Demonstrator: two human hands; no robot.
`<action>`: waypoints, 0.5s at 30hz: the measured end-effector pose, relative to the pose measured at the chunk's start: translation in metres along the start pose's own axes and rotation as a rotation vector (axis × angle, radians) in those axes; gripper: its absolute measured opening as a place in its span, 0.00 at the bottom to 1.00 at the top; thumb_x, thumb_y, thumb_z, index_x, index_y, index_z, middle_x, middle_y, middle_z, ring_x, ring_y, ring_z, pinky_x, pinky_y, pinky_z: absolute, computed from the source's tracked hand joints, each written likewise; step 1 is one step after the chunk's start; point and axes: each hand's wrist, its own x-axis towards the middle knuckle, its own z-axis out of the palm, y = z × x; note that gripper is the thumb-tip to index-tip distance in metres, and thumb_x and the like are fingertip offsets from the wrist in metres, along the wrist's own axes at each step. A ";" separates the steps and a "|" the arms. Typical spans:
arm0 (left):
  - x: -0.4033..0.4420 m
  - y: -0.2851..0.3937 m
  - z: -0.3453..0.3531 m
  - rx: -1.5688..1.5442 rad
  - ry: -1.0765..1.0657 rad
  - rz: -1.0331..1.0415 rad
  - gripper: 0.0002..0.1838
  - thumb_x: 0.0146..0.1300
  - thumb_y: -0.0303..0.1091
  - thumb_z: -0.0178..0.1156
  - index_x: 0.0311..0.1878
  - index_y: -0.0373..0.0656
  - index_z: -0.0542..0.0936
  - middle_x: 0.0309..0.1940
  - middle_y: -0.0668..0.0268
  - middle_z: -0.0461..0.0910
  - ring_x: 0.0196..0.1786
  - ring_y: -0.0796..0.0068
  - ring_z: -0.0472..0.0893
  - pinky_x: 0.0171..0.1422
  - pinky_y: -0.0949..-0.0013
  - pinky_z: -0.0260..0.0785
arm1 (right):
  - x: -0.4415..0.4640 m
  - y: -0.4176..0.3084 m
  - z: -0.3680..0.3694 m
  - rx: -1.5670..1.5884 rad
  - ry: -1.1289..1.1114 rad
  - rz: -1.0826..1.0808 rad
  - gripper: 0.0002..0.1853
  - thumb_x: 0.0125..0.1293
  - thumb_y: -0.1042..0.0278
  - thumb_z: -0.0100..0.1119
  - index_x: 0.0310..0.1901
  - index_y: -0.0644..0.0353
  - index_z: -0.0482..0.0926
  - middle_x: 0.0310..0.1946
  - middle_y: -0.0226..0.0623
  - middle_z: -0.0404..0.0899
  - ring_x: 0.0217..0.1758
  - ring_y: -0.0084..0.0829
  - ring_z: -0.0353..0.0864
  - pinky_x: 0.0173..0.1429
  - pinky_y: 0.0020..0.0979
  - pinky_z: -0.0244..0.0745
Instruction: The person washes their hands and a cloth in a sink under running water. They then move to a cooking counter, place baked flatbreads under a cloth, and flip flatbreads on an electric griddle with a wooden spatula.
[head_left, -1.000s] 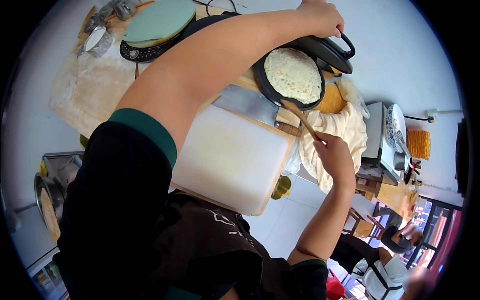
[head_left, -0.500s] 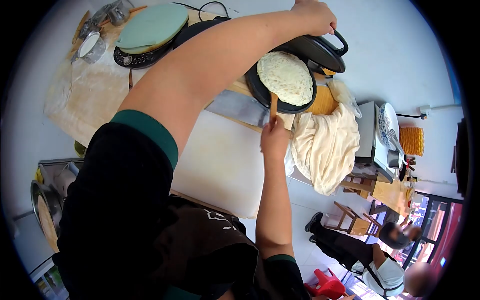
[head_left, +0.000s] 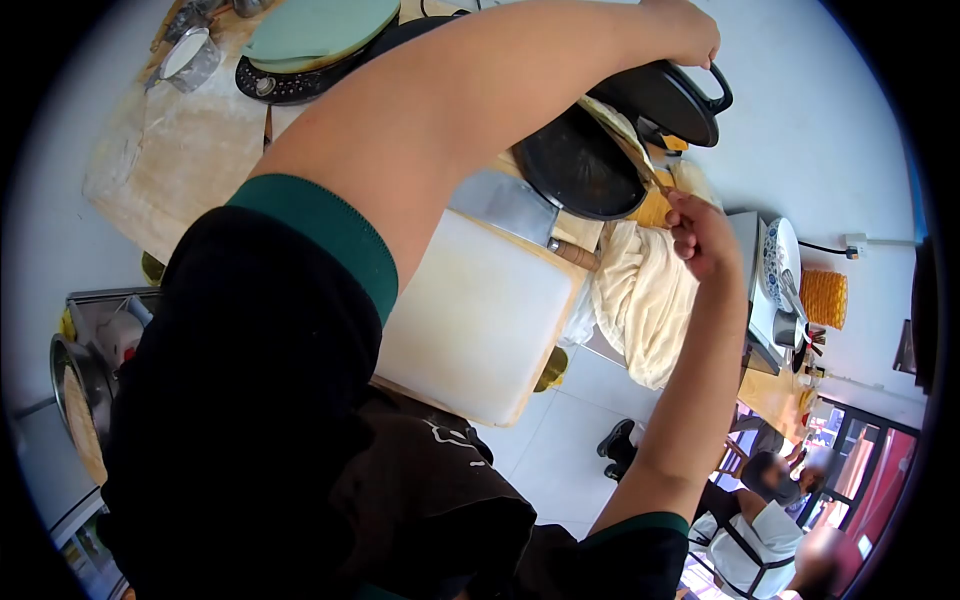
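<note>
My left hand [head_left: 685, 32] is closed at the handle of the raised black griddle lid [head_left: 672, 105], its fingertips partly hidden. Below it, the round black griddle plate [head_left: 580, 165] lies bare and dark. A pale, round flatbread [head_left: 618, 122] stands tilted on edge at the plate's far right side, between plate and lid. My right hand [head_left: 705, 235] grips a thin wooden spatula [head_left: 655, 180], whose blade lies along the flatbread. Near the plate's front edge rests a cleaver [head_left: 515, 205] with a wooden handle.
A white cutting board [head_left: 480, 320] lies in front of me. Cream cloth [head_left: 645, 300] is bunched to its right. A second griddle with a mint-green lid [head_left: 320, 30] stands at upper left, beside a metal cup [head_left: 190, 60]. People are at the lower right.
The flatbread, flat on the plate before, is now lifted onto its edge toward the lid. My right hand has swung right and up with the spatula. My left hand stays at the lid.
</note>
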 end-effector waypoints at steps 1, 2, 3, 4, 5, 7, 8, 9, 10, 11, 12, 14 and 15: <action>0.000 0.000 -0.002 0.002 -0.006 -0.006 0.10 0.57 0.44 0.64 0.40 0.59 0.88 0.46 0.66 0.85 0.57 0.61 0.78 0.62 0.46 0.58 | 0.003 -0.002 -0.006 0.025 -0.026 0.010 0.12 0.67 0.66 0.58 0.50 0.59 0.76 0.22 0.25 0.71 0.12 0.11 0.56 0.13 0.15 0.48; 0.000 0.002 -0.004 -0.004 -0.020 -0.008 0.10 0.57 0.44 0.64 0.40 0.59 0.88 0.46 0.66 0.85 0.57 0.61 0.78 0.63 0.45 0.58 | 0.003 -0.002 -0.008 0.040 -0.040 0.015 0.13 0.67 0.66 0.58 0.50 0.59 0.76 0.22 0.25 0.71 0.12 0.11 0.56 0.13 0.15 0.48; 0.000 0.003 -0.007 -0.009 -0.033 -0.011 0.10 0.58 0.44 0.64 0.41 0.59 0.88 0.46 0.66 0.85 0.57 0.61 0.78 0.63 0.45 0.58 | 0.003 -0.003 -0.010 0.055 -0.055 0.019 0.13 0.67 0.66 0.58 0.51 0.59 0.76 0.22 0.25 0.71 0.12 0.11 0.56 0.13 0.15 0.48; -0.001 0.002 -0.010 -0.013 -0.044 -0.015 0.10 0.58 0.44 0.64 0.41 0.59 0.88 0.47 0.65 0.85 0.57 0.61 0.78 0.63 0.45 0.58 | 0.004 -0.004 -0.012 0.068 -0.070 0.021 0.13 0.67 0.66 0.58 0.51 0.59 0.76 0.22 0.25 0.71 0.12 0.11 0.56 0.13 0.15 0.47; 0.000 0.001 -0.009 -0.005 -0.042 -0.012 0.10 0.58 0.45 0.64 0.41 0.59 0.88 0.47 0.65 0.85 0.57 0.61 0.78 0.63 0.45 0.58 | 0.008 0.000 -0.015 0.087 -0.083 0.016 0.13 0.67 0.66 0.58 0.51 0.59 0.76 0.22 0.25 0.71 0.12 0.11 0.56 0.13 0.15 0.47; 0.006 0.000 -0.007 0.009 -0.041 -0.006 0.10 0.59 0.46 0.64 0.42 0.59 0.88 0.47 0.65 0.85 0.57 0.61 0.78 0.63 0.45 0.58 | 0.012 0.012 -0.016 0.126 -0.107 0.007 0.13 0.67 0.66 0.58 0.51 0.59 0.75 0.22 0.25 0.70 0.12 0.12 0.56 0.13 0.16 0.47; 0.021 0.013 -0.003 0.180 -0.185 -0.179 0.10 0.59 0.46 0.64 0.42 0.60 0.88 0.47 0.65 0.85 0.57 0.61 0.78 0.63 0.45 0.58 | 0.008 0.020 -0.009 0.046 -0.051 -0.017 0.13 0.67 0.66 0.58 0.51 0.60 0.75 0.22 0.25 0.70 0.12 0.13 0.56 0.13 0.17 0.48; 0.046 0.034 0.002 0.351 -0.325 -0.350 0.11 0.59 0.46 0.64 0.42 0.60 0.88 0.47 0.65 0.85 0.57 0.61 0.78 0.63 0.45 0.58 | -0.003 0.026 0.008 -0.034 0.007 -0.045 0.14 0.66 0.66 0.57 0.51 0.60 0.75 0.21 0.25 0.69 0.12 0.13 0.56 0.13 0.18 0.48; 0.047 0.035 0.002 0.347 -0.325 -0.349 0.11 0.59 0.46 0.63 0.43 0.60 0.88 0.47 0.65 0.85 0.57 0.61 0.78 0.63 0.45 0.58 | -0.003 0.043 0.019 -0.099 0.047 -0.064 0.15 0.66 0.65 0.57 0.51 0.61 0.75 0.21 0.25 0.68 0.12 0.15 0.57 0.13 0.20 0.50; 0.047 0.035 0.001 0.344 -0.324 -0.348 0.11 0.59 0.46 0.63 0.43 0.61 0.88 0.47 0.65 0.85 0.57 0.62 0.78 0.63 0.45 0.58 | -0.008 0.059 0.037 -0.153 0.084 -0.088 0.13 0.67 0.64 0.56 0.47 0.62 0.76 0.20 0.25 0.68 0.12 0.16 0.58 0.13 0.21 0.52; 0.017 0.013 -0.005 0.167 -0.186 -0.176 0.11 0.59 0.46 0.63 0.44 0.61 0.88 0.47 0.65 0.85 0.57 0.62 0.78 0.63 0.45 0.58 | -0.009 0.076 0.053 -0.189 0.144 -0.052 0.11 0.67 0.64 0.57 0.42 0.63 0.78 0.20 0.26 0.69 0.12 0.17 0.61 0.13 0.22 0.58; -0.002 -0.003 -0.008 0.002 -0.056 0.013 0.11 0.59 0.46 0.63 0.44 0.61 0.88 0.47 0.65 0.84 0.57 0.62 0.78 0.62 0.45 0.58 | -0.008 0.105 0.088 -0.045 0.212 -0.056 0.10 0.68 0.65 0.58 0.36 0.64 0.77 0.18 0.27 0.69 0.13 0.19 0.68 0.14 0.24 0.69; -0.002 -0.003 -0.007 0.012 -0.065 0.029 0.12 0.59 0.46 0.62 0.44 0.60 0.88 0.47 0.65 0.84 0.57 0.62 0.78 0.62 0.45 0.58 | -0.004 0.111 0.101 -0.006 0.211 -0.065 0.12 0.69 0.64 0.57 0.32 0.63 0.75 0.19 0.28 0.70 0.13 0.20 0.68 0.14 0.24 0.68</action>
